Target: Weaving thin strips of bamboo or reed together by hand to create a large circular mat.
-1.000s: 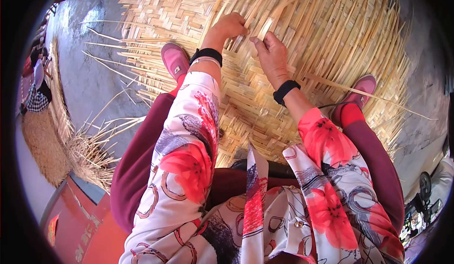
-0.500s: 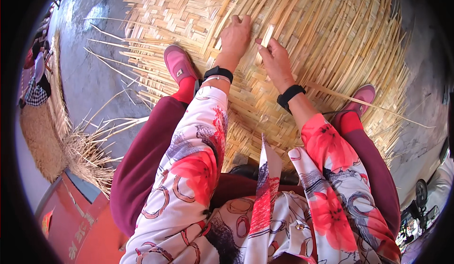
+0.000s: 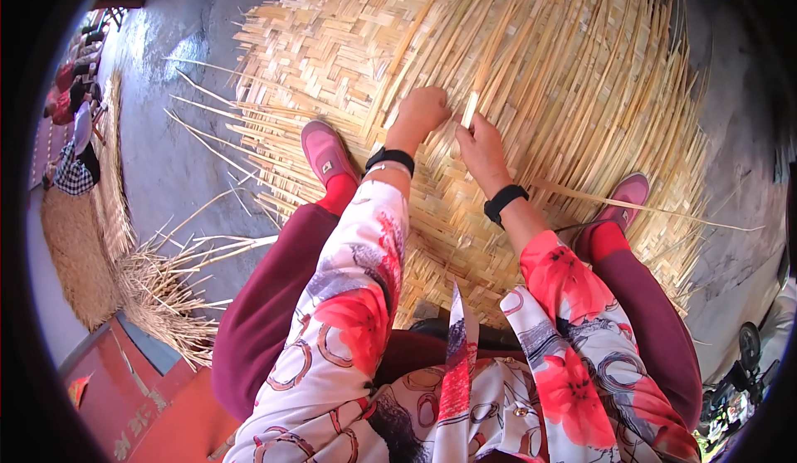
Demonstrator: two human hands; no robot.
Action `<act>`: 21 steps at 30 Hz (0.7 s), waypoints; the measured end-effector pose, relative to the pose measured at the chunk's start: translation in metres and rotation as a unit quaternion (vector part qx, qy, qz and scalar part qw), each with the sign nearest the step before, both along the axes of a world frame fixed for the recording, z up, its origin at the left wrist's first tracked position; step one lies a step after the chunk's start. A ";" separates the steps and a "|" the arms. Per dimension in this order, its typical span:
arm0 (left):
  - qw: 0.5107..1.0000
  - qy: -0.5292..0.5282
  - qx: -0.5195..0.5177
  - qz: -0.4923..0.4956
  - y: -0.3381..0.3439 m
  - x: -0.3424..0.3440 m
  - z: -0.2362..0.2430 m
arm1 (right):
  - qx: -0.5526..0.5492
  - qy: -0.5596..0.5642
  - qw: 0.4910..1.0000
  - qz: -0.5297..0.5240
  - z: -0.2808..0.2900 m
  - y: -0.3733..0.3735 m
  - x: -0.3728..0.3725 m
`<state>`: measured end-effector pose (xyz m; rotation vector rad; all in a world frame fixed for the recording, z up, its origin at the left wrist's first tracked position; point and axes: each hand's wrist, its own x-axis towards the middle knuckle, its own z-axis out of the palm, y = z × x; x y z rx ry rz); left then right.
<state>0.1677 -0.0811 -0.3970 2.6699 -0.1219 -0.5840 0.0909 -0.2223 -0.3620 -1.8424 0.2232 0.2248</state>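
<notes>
I sit over a large woven mat of pale straw-coloured strips (image 3: pixel 315 44), many loose ends fanning from it. My left hand (image 3: pixel 419 114) rests on the strips left of centre, fingers curled down; whatever they grip is hidden. Just right of it, my right hand (image 3: pixel 481 148) pinches a pale flat strip (image 3: pixel 471 104) that stands out from the weave. The two hands are close, with a small gap between them. My pink-shoed feet (image 3: pixel 324 148) are at either side of my hands.
Grey floor (image 3: pixel 191 181) surrounds the mat. A frayed strip bundle (image 3: pixel 158 289) and a brown mat (image 3: pixel 70 255) lie left, near another person in checked cloth (image 3: pixel 73 168). A red board with a metal edge (image 3: pixel 149 413) is at lower left; dark wheeled equipment (image 3: pixel 747 355) stands at lower right.
The whole view has shifted, so mat and hands appear lower. My left fingers, stretched forward half a second ago, are curled now. My right hand keeps its pinch on the pale strip.
</notes>
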 end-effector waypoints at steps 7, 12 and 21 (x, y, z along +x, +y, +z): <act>0.977 0.127 -0.171 -0.033 0.021 0.014 0.002 | -0.052 0.015 0.997 0.052 -0.007 -0.002 0.000; 0.936 0.266 -0.223 0.057 0.025 0.016 0.011 | 0.011 0.003 1.000 0.008 -0.008 -0.003 -0.003; 0.907 0.295 -0.275 0.120 0.036 0.012 -0.008 | 0.019 0.022 0.998 0.059 0.006 -0.005 -0.003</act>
